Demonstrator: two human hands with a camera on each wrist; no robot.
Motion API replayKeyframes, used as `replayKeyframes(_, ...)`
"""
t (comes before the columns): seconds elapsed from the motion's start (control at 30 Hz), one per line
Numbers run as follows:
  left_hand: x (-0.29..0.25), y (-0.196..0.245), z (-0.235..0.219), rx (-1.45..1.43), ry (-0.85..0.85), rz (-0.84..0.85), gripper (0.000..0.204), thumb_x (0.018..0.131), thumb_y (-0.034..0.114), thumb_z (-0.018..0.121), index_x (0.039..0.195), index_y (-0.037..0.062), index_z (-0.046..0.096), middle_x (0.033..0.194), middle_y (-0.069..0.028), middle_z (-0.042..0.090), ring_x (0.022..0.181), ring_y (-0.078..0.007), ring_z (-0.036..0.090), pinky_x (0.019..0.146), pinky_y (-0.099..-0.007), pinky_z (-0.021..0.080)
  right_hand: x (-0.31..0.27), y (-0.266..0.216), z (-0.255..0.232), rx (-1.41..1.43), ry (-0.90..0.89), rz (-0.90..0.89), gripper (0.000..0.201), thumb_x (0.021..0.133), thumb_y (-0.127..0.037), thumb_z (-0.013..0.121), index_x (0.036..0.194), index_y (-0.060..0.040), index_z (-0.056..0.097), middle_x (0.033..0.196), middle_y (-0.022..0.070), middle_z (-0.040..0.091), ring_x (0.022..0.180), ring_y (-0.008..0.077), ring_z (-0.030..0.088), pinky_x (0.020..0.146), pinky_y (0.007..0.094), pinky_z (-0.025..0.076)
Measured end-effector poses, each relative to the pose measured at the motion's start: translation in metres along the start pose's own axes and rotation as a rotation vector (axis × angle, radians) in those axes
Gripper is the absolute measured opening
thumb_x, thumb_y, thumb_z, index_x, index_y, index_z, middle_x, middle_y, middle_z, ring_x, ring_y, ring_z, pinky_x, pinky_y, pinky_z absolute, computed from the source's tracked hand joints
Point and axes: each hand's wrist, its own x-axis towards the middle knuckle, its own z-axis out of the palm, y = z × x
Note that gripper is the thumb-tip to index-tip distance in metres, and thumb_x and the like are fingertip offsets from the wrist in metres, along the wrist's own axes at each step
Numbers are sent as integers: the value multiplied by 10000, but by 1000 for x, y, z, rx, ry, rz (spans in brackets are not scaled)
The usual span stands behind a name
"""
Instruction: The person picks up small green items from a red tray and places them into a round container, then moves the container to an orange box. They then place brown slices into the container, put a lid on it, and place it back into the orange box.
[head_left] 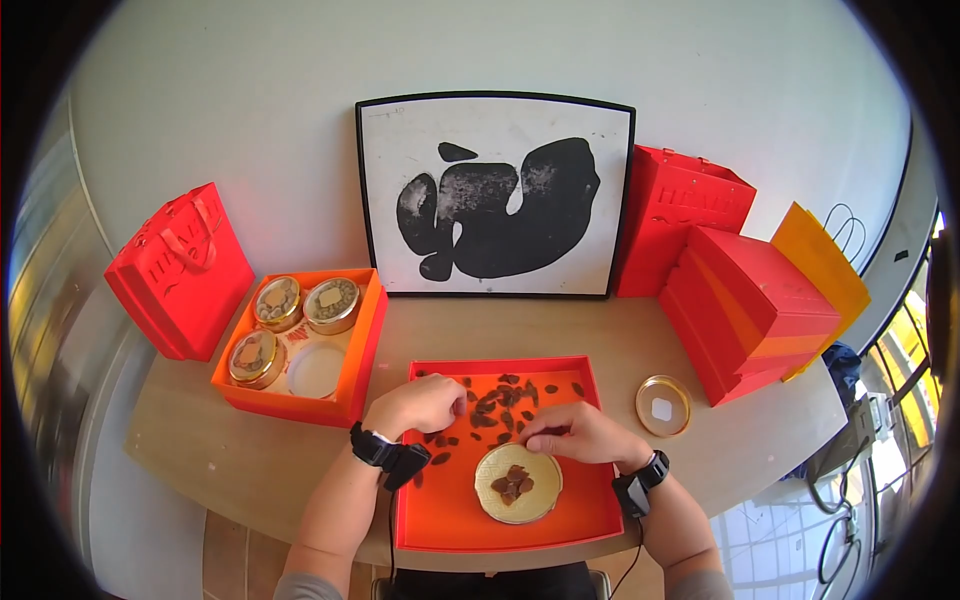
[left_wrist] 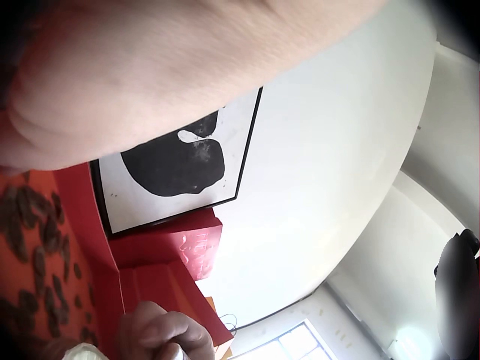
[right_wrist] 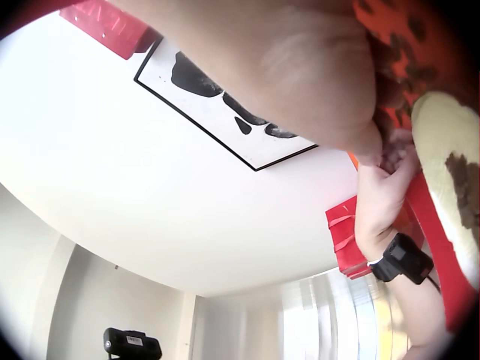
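Observation:
My left hand [head_left: 425,403] hangs over the left side of a shallow red-orange tray [head_left: 440,525]. Its fingers bend downward, and their tips are hidden in the head view. My right hand [head_left: 572,436] reaches in from the right, with thumb and fingertips drawn together at the far rim of a pale yellow round container [head_left: 545,495]. I cannot tell whether something is pinched there. Several brown dried slices [head_left: 513,485] lie inside the container. More dark brown slices [head_left: 487,405] are scattered across the tray's far half.
An orange box [head_left: 330,405] with three gold-lidded jars and a vacant round slot stands at left, beside a red bag [head_left: 185,275]. A clear gold-rimmed lid [head_left: 663,406] lies right of the tray. Behind are a framed picture [head_left: 500,220], another red bag [head_left: 690,190] and red boxes [head_left: 745,300].

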Motion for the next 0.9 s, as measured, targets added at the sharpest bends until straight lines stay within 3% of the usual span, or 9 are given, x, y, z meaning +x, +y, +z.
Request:
replayKeyframes(0.1, -3, 5, -7, -12, -18, 3, 222, 839, 43, 619, 1020, -8, 737, 938, -163, 758, 879, -292, 732, 793, -395, 573, 2, -6, 1, -22, -117, -54, 217, 969, -160, 719, 1125, -13, 745, 1047, 103, 754, 856, 166, 701, 768, 296, 560)
replayKeyframes(0.17, -5, 8, -12, -53, -32, 16, 211, 853, 65, 631, 1022, -2, 738, 921, -151, 757, 862, -264, 730, 780, -375, 570, 4, -4, 1, -144, 62, 16, 216, 960, -163, 718, 1121, -23, 751, 1042, 113, 748, 877, 196, 708, 785, 324, 568)
replayKeyframes(0.33, -25, 42, -34, -238, -162, 45, 190, 906, 136, 672, 1039, 21, 745, 912, -103, 751, 834, -179, 709, 760, -320, 555, 3, 16, -1, -510, 179, 10, 343, 930, -183, 729, 1249, -60, 701, 1226, 138, 685, 886, 292, 718, 779, 385, 584)
replayKeyframes(0.4, -29, 46, -28, -355, -126, 330, 196, 932, 162, 686, 1071, 38, 745, 931, -75, 746, 841, -160, 693, 766, -308, 548, 1, 17, 1, -583, 185, -9, 403, 924, -196, 728, 1305, -77, 673, 1302, 142, 653, 899, 320, 722, 771, 403, 590)
replayKeyframes(0.47, -28, 53, -27, -373, -165, 319, 234, 939, 167, 697, 1134, 42, 733, 1009, -71, 736, 868, -171, 687, 786, -323, 553, -1, 14, 4, -742, 169, -46, 479, 942, -255, 709, 1387, -109, 611, 1401, 125, 598, 946, 323, 726, 788, 401, 596)
replayKeyframes(0.6, -10, 42, -17, -258, -15, 281, 391, 919, 194, 737, 1275, 46, 671, 1198, -96, 643, 888, -181, 672, 817, -342, 567, -2, -1, 3, -813, 26, 47, 478, 954, -297, 691, 1400, -148, 605, 1393, 84, 615, 975, 309, 727, 802, 401, 600)
replayKeyframes(0.73, 5, 21, 10, -206, 29, 230, 548, 866, 192, 788, 1366, 57, 610, 1290, -117, 523, 880, -186, 653, 822, -338, 560, 1, 22, 2, -766, -23, 21, 372, 951, -276, 698, 1301, -156, 668, 1408, 46, 604, 969, 304, 717, 816, 395, 589)
replayKeyframes(0.8, 12, 16, 17, -134, 39, 226, 548, 855, 211, 786, 1353, 58, 614, 1332, -150, 522, 989, -262, 678, 910, -376, 560, -2, 27, 2, -719, 23, 12, 307, 951, -257, 693, 1238, -146, 694, 1364, 45, 622, 967, 310, 711, 819, 401, 584)
replayKeyframes(0.9, 10, 24, 12, -192, -16, 141, 379, 868, 94, 743, 1238, 50, 669, 1259, -144, 542, 999, -280, 680, 884, -374, 569, -1, 30, 2, -684, 45, 14, 195, 944, -231, 693, 1100, -114, 707, 1209, 77, 650, 952, 325, 695, 820, 421, 568)
